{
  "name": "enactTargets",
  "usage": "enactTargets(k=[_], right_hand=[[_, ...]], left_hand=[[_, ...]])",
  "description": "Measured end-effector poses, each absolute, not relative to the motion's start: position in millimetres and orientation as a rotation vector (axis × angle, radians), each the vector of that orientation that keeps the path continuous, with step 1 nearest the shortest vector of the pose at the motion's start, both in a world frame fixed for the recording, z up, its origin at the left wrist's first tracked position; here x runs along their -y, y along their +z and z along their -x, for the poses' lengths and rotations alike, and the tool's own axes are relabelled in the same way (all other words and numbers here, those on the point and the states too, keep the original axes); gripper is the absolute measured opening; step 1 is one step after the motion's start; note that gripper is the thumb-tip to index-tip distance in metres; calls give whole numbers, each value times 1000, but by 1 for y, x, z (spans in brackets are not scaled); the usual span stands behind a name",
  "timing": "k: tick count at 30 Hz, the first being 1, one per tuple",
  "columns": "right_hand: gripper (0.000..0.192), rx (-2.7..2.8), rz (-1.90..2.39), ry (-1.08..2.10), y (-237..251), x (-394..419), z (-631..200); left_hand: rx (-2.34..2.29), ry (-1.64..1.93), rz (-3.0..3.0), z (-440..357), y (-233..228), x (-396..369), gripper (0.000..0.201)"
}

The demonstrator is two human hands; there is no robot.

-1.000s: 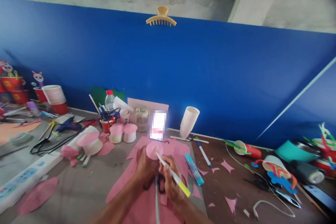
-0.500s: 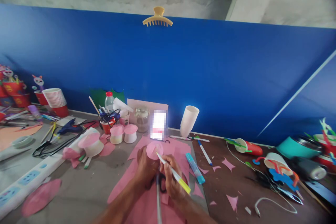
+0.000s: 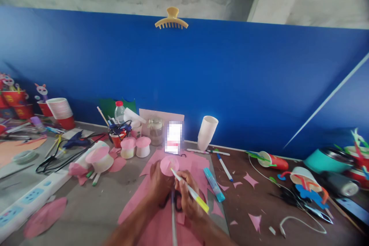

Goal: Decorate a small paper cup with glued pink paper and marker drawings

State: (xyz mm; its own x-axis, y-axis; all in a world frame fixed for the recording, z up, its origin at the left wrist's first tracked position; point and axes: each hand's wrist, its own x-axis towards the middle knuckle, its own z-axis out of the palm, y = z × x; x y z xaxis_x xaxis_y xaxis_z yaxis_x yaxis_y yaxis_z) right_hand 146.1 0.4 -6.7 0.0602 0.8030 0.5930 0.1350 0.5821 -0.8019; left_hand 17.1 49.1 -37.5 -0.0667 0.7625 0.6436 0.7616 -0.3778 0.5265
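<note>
My left hand point(image 3: 160, 180) grips a small round piece topped with a pink paper disc point(image 3: 169, 164); what lies beneath the disc is hidden by my fingers. In my right hand point(image 3: 186, 192) is a white marker with a yellow end point(image 3: 198, 200), its tip touching or just over the disc. Both hands are above a large pink paper sheet point(image 3: 138, 209). Dark scissor handles point(image 3: 178, 202) show partly between my wrists. Left of my hands stand two white paper cup pieces with pink tops point(image 3: 143, 147), and a larger one point(image 3: 99, 158) lies tilted.
A glowing phone point(image 3: 174, 138) leans at the back beside a glass jar point(image 3: 156, 130). A stack of white cups point(image 3: 208, 132) stands right of it. A power strip point(image 3: 31, 198) runs along the left. Pink scraps point(image 3: 250, 180), a blue marker point(image 3: 225, 167) and a blue case point(image 3: 213, 184) lie right.
My hands hold almost the same pose, with the marker tip still at the pink disc. The view has shifted very slightly.
</note>
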Motion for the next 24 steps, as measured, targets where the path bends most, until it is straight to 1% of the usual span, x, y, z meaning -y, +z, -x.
enactTargets(k=[4, 9, 16, 21, 24], right_hand=[[20, 1462, 816, 609, -7, 0, -147], [22, 1456, 813, 592, -6, 0, -147], [24, 1474, 803, 602, -2, 1, -146], [24, 1457, 814, 603, 2, 1, -146], [20, 1447, 827, 626, 3, 2, -146]], left_hand=[[-1759, 1515, -2154, -18, -40, -51, 19], [-1765, 1588, -2123, -18, -43, -51, 22], [-1752, 1400, -2126, -17, -34, -49, 15], [-1750, 1333, -2064, -16, -27, -47, 20], [-1786, 1334, -2001, -16, -25, -46, 23]])
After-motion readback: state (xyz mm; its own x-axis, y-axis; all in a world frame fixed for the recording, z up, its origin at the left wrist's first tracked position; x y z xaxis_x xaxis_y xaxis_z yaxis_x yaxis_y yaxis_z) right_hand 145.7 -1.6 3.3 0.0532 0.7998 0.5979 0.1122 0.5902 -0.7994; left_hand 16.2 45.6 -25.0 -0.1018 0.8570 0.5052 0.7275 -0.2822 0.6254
